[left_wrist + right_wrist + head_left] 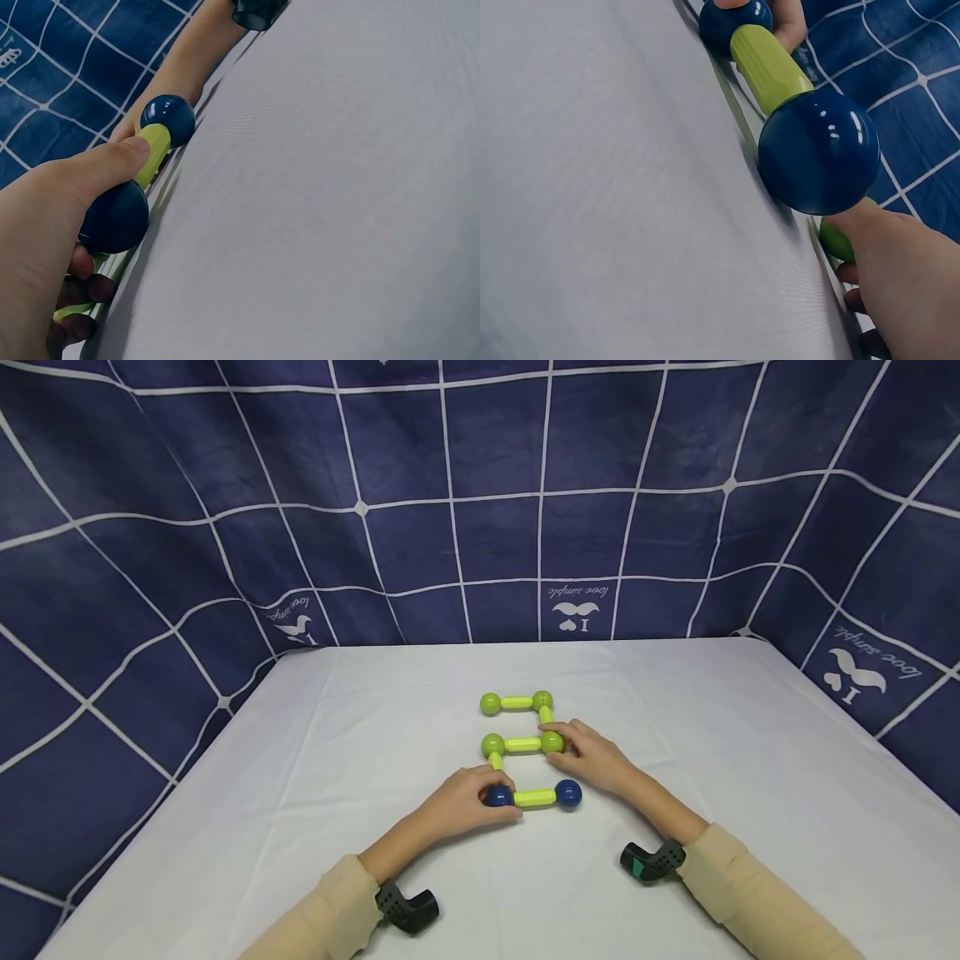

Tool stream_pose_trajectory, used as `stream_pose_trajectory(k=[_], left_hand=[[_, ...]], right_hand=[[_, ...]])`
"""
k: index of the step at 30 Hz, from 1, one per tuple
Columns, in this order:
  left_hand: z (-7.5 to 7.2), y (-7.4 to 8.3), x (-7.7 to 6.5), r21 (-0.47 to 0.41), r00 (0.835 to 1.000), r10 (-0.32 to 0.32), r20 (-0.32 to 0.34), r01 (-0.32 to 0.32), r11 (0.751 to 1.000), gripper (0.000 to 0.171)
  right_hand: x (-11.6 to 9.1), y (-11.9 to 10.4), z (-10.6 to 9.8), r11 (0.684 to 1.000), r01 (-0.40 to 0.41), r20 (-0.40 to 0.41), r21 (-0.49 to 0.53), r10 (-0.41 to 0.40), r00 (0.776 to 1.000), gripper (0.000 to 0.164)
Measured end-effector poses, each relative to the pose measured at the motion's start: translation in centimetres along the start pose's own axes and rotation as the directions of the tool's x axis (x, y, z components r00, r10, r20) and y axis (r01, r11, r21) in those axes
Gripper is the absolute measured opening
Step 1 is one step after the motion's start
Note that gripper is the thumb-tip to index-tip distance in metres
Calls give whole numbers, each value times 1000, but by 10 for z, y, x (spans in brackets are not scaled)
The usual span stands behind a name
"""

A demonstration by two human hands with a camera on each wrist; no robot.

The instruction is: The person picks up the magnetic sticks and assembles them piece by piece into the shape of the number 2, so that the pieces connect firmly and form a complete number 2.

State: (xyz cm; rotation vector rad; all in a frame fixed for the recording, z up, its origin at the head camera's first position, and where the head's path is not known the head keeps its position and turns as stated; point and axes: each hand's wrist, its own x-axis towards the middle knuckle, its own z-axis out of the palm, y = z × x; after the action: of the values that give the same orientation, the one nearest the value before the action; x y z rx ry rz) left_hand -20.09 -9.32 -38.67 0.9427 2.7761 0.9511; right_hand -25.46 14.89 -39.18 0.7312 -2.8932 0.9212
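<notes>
Yellow-green rods and balls form a 2-shaped chain lying on the white table. At its near end, a yellow-green rod (534, 797) joins two dark blue balls. My left hand (463, 802) grips the left blue ball (498, 797), its thumb on the near side. The right blue ball (567, 794) is free of both hands. My right hand (596, 758) holds the green ball (552, 742) at the right end of the middle rod (522, 744) between thumb and fingers. In the right wrist view this green ball (836, 240) is partly hidden behind the hand.
Beyond the hands lie the far rod (517, 702) and its two green balls. Another green ball (492, 745) sits at the left bend. A white cloth covers the table (390, 710), and a navy curtain (495, 452) with white grid lines hangs around it.
</notes>
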Motion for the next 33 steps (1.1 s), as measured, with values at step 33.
stream_pose_trajectory(k=[33], left_hand=[[-2, -4, -4, 99, 998, 54, 14, -55, 994, 36]], right_hand=[[-1, 7, 4, 999, 34, -41, -8, -34, 999, 45]])
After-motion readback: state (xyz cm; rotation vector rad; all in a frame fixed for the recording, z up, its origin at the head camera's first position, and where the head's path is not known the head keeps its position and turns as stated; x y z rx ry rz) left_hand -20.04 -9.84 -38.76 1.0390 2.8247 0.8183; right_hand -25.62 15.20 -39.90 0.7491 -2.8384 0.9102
